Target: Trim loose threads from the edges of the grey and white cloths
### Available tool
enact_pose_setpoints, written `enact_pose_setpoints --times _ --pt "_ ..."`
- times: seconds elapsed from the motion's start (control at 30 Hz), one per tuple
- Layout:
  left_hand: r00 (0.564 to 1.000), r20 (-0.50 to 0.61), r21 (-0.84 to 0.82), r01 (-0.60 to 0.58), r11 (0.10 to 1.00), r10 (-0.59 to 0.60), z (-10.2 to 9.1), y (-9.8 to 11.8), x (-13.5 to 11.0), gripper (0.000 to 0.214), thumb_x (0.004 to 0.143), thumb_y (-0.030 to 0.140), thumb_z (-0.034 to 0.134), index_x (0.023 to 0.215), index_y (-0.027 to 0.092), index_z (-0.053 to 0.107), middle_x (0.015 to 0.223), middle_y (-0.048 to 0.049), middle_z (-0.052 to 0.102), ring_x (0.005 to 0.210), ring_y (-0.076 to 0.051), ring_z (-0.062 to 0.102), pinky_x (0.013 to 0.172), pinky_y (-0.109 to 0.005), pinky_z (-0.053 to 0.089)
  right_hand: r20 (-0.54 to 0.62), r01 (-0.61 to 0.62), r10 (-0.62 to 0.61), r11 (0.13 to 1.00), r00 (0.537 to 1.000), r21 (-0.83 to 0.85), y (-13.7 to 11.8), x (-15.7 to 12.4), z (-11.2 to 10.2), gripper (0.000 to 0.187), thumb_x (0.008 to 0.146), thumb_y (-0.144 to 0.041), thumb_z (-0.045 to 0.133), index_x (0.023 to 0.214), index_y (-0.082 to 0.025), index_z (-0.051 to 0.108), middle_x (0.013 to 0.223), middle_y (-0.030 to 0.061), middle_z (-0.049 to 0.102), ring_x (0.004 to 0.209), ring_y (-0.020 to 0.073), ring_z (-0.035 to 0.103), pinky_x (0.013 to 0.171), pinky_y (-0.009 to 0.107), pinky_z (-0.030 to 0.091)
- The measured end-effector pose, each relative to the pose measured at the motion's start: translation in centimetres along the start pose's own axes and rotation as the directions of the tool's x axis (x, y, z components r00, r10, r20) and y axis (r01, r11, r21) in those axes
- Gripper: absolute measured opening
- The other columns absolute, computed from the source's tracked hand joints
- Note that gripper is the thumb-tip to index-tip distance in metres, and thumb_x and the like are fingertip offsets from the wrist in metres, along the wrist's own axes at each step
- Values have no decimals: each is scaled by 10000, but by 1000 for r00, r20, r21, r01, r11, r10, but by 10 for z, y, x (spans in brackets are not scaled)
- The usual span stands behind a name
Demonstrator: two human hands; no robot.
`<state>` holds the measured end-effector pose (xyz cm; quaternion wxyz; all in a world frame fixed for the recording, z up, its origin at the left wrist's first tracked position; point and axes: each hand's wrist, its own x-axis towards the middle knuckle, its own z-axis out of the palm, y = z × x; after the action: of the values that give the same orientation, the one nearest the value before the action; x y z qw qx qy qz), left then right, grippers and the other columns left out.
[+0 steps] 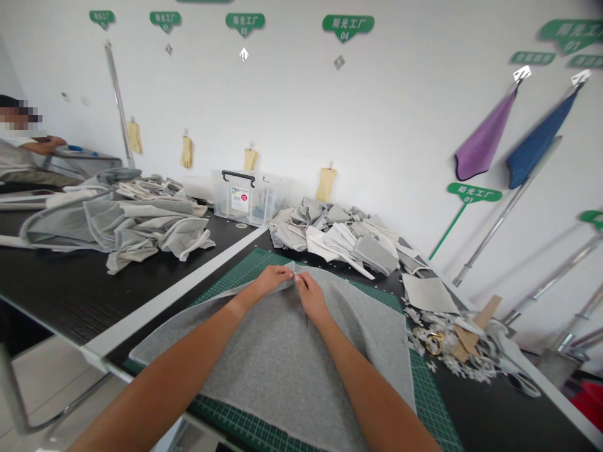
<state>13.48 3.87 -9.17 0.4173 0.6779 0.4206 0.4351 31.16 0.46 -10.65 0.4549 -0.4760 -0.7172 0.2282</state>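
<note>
A large piece of grey fabric (282, 351) lies over a green cutting mat (428, 389) on the black table. At the fabric's far edge my left hand (277, 276) pinches the cloth between thumb and fingers. Right beside it, my right hand (308, 294) is closed on the same edge, the fingertips of both hands almost touching. Between them the cloth is lifted into a small peak. Whatever else the fingertips may hold is too small to make out.
Grey and white fabric heaps lie at left (141, 220) and behind the mat (334, 235). A clear plastic box (249, 198) stands near the wall. Scraps with gold-handled scissors (434, 342) lie at right. Another person (23, 147) sits far left. Cloths hang on the wall.
</note>
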Motion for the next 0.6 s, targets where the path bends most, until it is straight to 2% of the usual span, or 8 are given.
enact_pose_setpoints --times 0.6 --pt "999 -15 -42 29 999 -30 2 -5 0 424 783 507 690 903 111 781 913 -92 737 862 -215 636 814 -309 459 -13 17 -18 998 1000 -60 8 3 3 337 1003 -463 385 897 -240 614 805 14 654 778 203 607 727 313 445"
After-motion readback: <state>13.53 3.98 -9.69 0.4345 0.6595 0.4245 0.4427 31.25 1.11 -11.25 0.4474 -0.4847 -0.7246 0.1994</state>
